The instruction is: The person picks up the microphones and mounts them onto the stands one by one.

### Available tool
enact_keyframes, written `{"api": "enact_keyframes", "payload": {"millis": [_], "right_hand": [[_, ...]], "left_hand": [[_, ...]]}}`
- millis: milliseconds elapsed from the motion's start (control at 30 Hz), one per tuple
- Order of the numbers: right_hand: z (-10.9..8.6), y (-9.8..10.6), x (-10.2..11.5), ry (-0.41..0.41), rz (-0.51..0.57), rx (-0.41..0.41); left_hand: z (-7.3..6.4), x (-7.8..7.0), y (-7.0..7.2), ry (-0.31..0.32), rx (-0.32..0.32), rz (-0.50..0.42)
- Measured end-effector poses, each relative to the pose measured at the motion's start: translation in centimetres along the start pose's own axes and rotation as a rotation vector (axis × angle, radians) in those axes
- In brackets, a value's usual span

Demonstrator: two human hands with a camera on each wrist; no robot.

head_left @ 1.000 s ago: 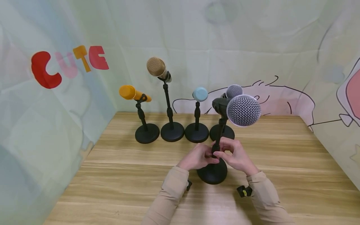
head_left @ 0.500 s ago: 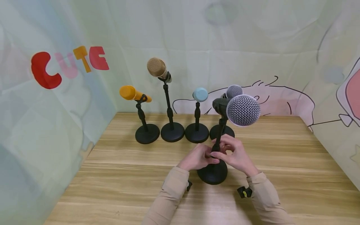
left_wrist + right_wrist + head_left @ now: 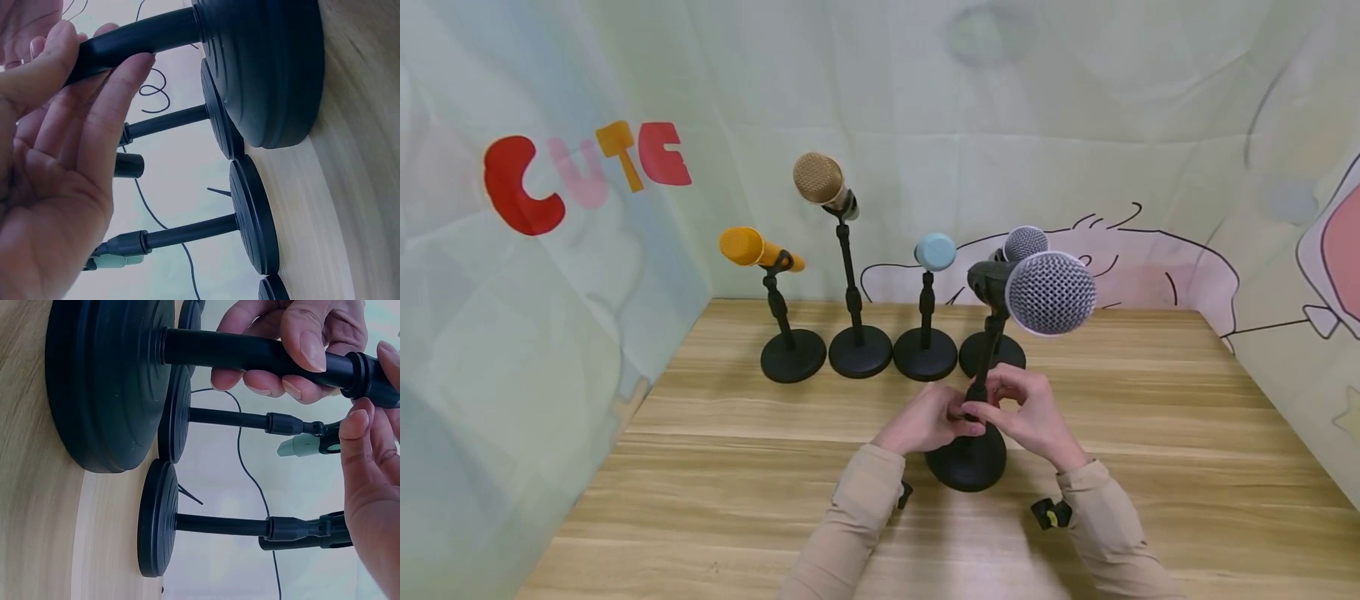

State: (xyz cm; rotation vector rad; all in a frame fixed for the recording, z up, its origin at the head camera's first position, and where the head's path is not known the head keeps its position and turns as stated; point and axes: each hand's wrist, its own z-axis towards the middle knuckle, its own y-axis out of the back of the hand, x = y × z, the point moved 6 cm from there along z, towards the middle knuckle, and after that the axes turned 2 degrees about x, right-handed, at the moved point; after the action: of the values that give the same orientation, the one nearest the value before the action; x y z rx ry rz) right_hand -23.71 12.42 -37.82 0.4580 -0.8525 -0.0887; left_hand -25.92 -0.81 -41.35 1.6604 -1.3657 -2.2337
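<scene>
A black desktop microphone stand (image 3: 966, 462) stands upright in front of me, carrying a microphone (image 3: 1051, 293) with a silver mesh head tilted toward the right. My left hand (image 3: 928, 419) grips its lower pole (image 3: 231, 350) just above the round base, thumb on one side and fingers on the other. Higher on the same pole, my right hand (image 3: 1026, 412) pinches the collar (image 3: 381, 381) between thumb and fingers. In the left wrist view, the pole runs from the thick base into the left hand (image 3: 62, 156); the collar is hidden there.
Behind, a row of stands holds an orange microphone (image 3: 745, 247), a gold one (image 3: 817, 179), a light blue one (image 3: 936, 252) and another silver-headed one (image 3: 1026, 242), partly covered by the near microphone. A printed cloth backdrop (image 3: 880, 100) borders the wooden table (image 3: 737, 467).
My right fingers shift slightly around the collar, and the thumb slides a little to the left. The left hand, the stand and its microphone stay practically in place.
</scene>
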Motion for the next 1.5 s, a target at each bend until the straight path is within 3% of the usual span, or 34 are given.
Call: {"api": "enact_keyframes", "payload": {"millis": [433, 867, 1133, 1500], "right_hand": [[0.0, -0.1, -0.1, -0.005, 0.025, 0.032], [-0.1, -0.3, -0.7, -0.064, 0.061, 0.096], [-0.8, -0.2, -1.7, -0.278, 0.062, 0.071], [-0.7, 0.1, -1.9, -0.415, -0.006, 0.043]], "left_hand": [[0.0, 0.1, -0.1, 0.001, -0.005, -0.02], [0.1, -0.2, -0.1, -0.051, 0.001, 0.018], [0.3, -0.1, 0.0, -0.029, 0.013, 0.048], [0.1, -0.3, 0.0, -0.085, -0.009, 0.051]]}}
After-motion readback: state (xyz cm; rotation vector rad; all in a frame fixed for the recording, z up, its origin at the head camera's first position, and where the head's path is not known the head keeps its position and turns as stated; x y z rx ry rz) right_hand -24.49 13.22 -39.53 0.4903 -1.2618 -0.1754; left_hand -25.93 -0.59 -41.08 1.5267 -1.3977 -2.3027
